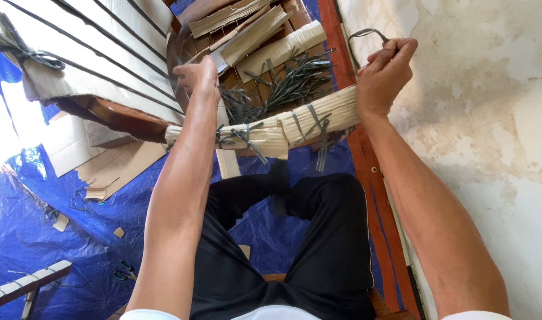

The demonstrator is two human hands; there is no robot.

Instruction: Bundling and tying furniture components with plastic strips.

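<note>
The bundle of strips (283, 127) was pale cream, bound with grey-green ties (247, 137). The loose ties (289, 83) in the brown wooden tray (336, 53) were dark grey. The tarpaulin (58, 237) was bright blue. The trousers (306, 249) were black. The wall (490, 118) was mottled off-white and beige.

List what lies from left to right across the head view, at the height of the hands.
Dark strap knot → striped cardboard stack → left hand → loose grey ties → right hand pulling a grey tie → stained plaster wall.
</note>
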